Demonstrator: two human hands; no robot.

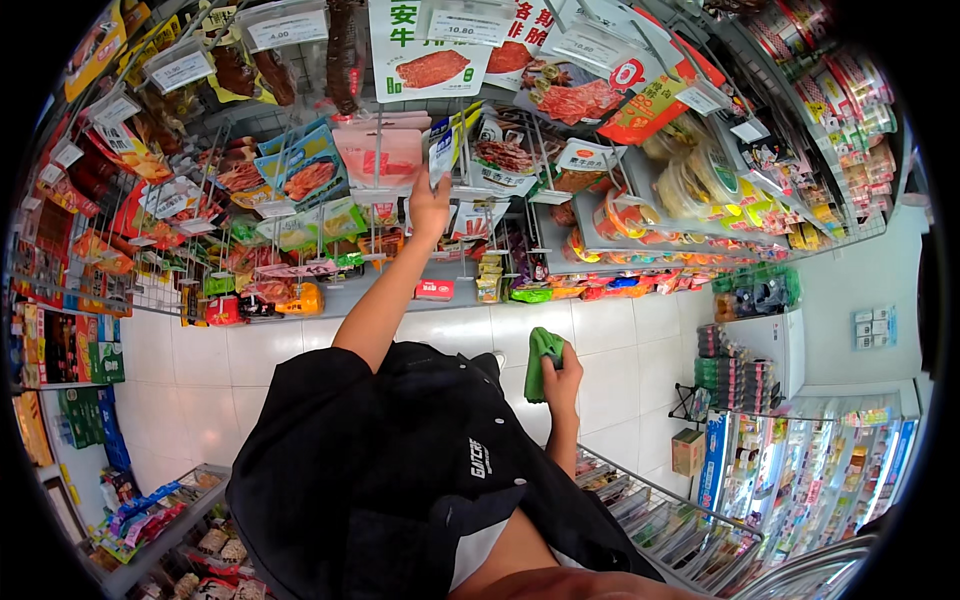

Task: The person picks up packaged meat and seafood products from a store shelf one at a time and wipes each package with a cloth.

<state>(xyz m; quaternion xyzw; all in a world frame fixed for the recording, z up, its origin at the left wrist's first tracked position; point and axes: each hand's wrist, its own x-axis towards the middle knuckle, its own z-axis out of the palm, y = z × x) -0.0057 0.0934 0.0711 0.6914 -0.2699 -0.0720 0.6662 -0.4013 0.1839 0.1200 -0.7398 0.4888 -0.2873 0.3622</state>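
My left hand (430,213) reaches up to the snack rack and pinches the lower part of a white, blue and yellow packet (442,148), seen nearly edge-on among the hanging bags. Left of it hang pink packets (381,159); to its right is a white bag of dried meat snacks (501,161). Lower down, in front of my body and over the tiled floor, my right hand (562,379) grips a folded green cloth (538,367). Part of the cloth hangs free of the fingers.
Wire hooks with price-tag holders (551,196) jut out from the rack. A grey bottom shelf (375,298) carries small packs. Behind me stand wire-sided displays (660,517). Bottled drinks (739,382), a cardboard box (687,451) and a lit drinks cooler (799,465) are at right.
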